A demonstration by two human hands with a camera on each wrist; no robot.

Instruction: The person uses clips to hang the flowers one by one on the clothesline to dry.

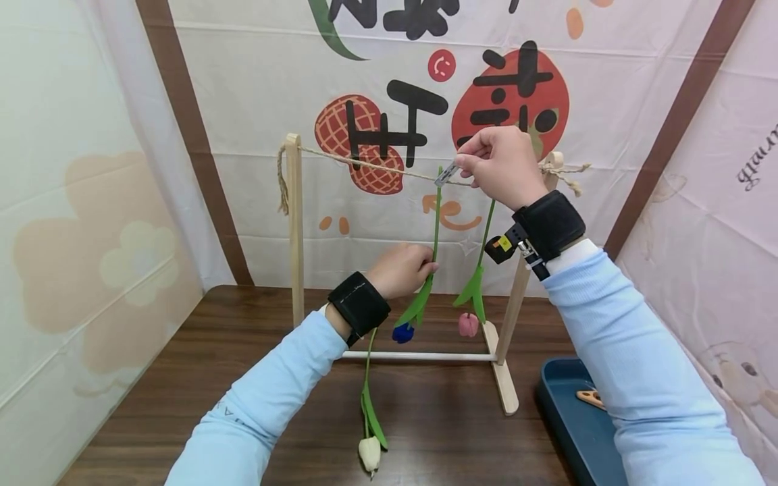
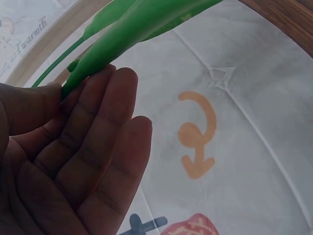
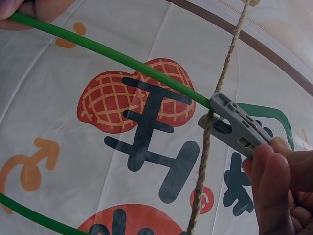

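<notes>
My left hand (image 1: 401,270) pinches the green stem of a blue tulip (image 1: 403,333) just above its leaves, and the flower hangs head down. In the left wrist view the thumb and index finger meet on the stem (image 2: 68,88), the other fingers extended. My right hand (image 1: 503,165) pinches the handle end of a grey clothespin (image 3: 239,125). The clothespin's nose is at the rope (image 3: 203,161), with the stem's end right at its tip. Beside it, a pink tulip (image 1: 468,325) hangs upside down, its stem top hidden behind my right hand.
The rope is strung between two wooden posts (image 1: 296,229) of a stand on a brown table (image 1: 292,418). A white tulip (image 1: 369,453) hangs head down at front left, its upper stem behind my left wrist. At right, a blue tray (image 1: 556,391) holds a wooden clothespin (image 1: 591,399).
</notes>
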